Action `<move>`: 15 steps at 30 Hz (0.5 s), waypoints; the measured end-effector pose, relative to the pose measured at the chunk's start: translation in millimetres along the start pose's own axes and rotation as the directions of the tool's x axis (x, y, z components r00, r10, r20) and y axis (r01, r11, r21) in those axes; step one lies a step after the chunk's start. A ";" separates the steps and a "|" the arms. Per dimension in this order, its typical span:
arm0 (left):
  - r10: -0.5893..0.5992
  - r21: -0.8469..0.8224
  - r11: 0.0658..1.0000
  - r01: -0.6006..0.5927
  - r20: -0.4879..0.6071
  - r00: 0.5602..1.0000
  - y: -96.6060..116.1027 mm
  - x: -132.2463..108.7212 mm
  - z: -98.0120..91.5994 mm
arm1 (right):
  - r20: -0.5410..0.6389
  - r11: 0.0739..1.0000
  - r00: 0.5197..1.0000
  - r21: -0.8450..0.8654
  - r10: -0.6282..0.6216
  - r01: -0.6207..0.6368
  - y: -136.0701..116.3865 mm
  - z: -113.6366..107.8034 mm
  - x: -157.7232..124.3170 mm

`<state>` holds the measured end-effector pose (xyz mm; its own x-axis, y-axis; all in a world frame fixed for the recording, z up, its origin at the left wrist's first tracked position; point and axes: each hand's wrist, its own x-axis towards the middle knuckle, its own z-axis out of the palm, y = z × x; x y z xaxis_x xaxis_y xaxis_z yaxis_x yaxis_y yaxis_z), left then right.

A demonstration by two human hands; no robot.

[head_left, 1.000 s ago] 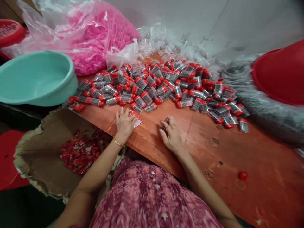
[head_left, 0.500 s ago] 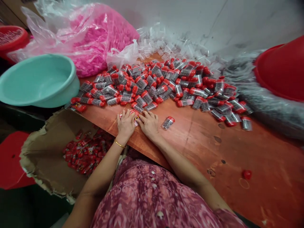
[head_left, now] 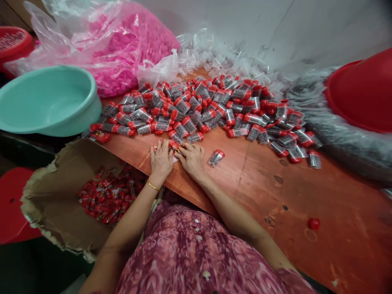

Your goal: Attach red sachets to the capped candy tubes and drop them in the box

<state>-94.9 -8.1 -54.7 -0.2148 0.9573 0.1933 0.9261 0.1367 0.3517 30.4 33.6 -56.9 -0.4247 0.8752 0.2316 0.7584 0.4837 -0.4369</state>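
Note:
Between my hands, close to the table edge, lies a small red printed label (head_left: 174, 145) with yellow and white parts; whether it is wrapped on a container is hidden by my fingers. My left hand (head_left: 161, 161) presses its fingers on the left side of it, a thin gold bangle at the wrist. From the right, my right hand (head_left: 192, 158) grips the same piece with thumb and fingertips. A single clear container with a red cap (head_left: 216, 158) lies just right of my right hand. Beyond my fingers spreads a heap of similar red-capped containers (head_left: 190, 124) with dark contents.
A torn-edged cardboard box (head_left: 65, 196) below left holds many red printed pieces. Behind are a turquoise basin (head_left: 49, 100), a bag of pink pieces (head_left: 131, 45) and clear empty tubes (head_left: 214, 51). At right stand a red tub (head_left: 364, 92) and a dark-filled plastic bag (head_left: 346, 143).
My hands stay at nearly the same spot, with slight finger shifts on the red printed label. The whole view has moved a little.

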 end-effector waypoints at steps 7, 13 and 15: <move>-0.025 -0.019 1.000 0.025 0.003 1.000 1.4 -0.4 -0.3 | -0.110 0.994 0.992 0.099 0.055 -0.044 7.1 -1.2 3.2; -0.040 -0.147 0.989 0.019 -0.138 0.990 5.3 2.8 -11.8 | -0.178 0.965 0.979 0.258 0.099 -0.051 20.2 -1.5 -0.9; -0.020 -0.240 0.971 -0.012 -0.131 0.991 7.9 8.1 -13.1 | -0.170 0.943 0.981 0.330 0.098 -0.038 21.6 0.6 -0.7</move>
<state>-93.3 -2.6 -38.4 -0.2720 0.9128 0.3047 0.8273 0.0601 0.5585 46.8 43.4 -67.1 -0.2580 0.9075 0.3315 0.5684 0.4200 -0.7075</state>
